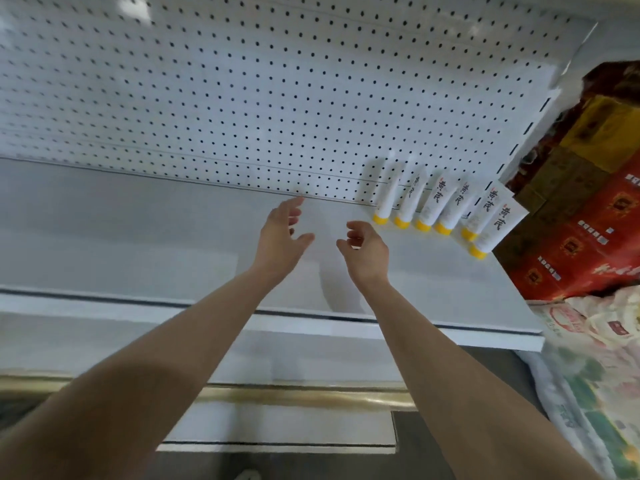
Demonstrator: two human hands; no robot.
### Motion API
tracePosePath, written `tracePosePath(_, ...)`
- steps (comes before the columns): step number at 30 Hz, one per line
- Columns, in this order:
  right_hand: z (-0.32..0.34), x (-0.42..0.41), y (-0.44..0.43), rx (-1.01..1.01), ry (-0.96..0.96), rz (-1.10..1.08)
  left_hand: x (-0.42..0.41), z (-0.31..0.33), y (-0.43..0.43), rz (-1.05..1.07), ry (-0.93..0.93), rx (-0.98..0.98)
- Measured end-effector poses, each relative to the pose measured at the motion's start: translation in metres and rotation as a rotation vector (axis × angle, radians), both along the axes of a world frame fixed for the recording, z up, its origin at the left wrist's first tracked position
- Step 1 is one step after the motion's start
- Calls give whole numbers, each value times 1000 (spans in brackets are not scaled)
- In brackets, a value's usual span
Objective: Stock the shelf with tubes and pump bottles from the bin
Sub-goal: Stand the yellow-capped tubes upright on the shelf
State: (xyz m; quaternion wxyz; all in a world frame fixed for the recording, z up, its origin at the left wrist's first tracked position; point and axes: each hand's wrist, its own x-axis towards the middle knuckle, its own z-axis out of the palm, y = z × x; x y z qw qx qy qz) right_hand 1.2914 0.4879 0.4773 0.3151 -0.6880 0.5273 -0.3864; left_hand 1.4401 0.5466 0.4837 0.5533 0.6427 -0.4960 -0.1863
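Observation:
Several white tubes with yellow caps (436, 206) stand cap-down in a row at the back right of the white shelf (138, 237), leaning on the pegboard. My left hand (282, 233) hovers over the shelf's middle with fingers spread and nothing in it. My right hand (363, 251) is beside it, a little left of the tubes, fingers loosely curled and empty. The two hands are a short gap apart. No bin or pump bottle is in view.
A white pegboard back wall (242, 98) rises behind the shelf. Red and yellow boxes (588, 216) are stacked past the shelf's right end, with printed sacks (595, 358) below them. A lower shelf (277, 358) and a brass-coloured rail (294, 396) lie beneath.

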Motion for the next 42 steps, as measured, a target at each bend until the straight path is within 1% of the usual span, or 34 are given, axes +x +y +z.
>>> tracePosePath(6, -1, 39, 46, -55, 2, 205, 19, 2, 72, 155, -49, -4)
tracePosePath(14, -16, 126, 135, -19, -28, 497, 74, -8, 187, 410, -49, 12)
tracePosePath(21, -23, 235, 216, -29, -2, 671, 161, -14, 289, 611, -80, 46)
tracePosePath(26, -34, 321, 292, -3, 4, 768, 238, -25, 373, 718, -78, 106)
tracePosePath(29, -46, 367, 337, 21, 28, 826, 283, -39, 424, 779, -69, 142)
tracePosePath(32, -60, 407, 379, 48, 60, 870, 323, -55, 475, 830, -14, 169)
tracePosePath(36, -83, 451, 426, 97, 99, 918, 362, -77, 539, 897, 27, 229)
tracePosePath(39, -106, 472, 456, 154, 177, 966, 379, -102, 578, 966, 36, 301)
tracePosePath(42, -134, 490, 476, 202, 279, 1033, 388, -130, 607, 1015, 107, 396)
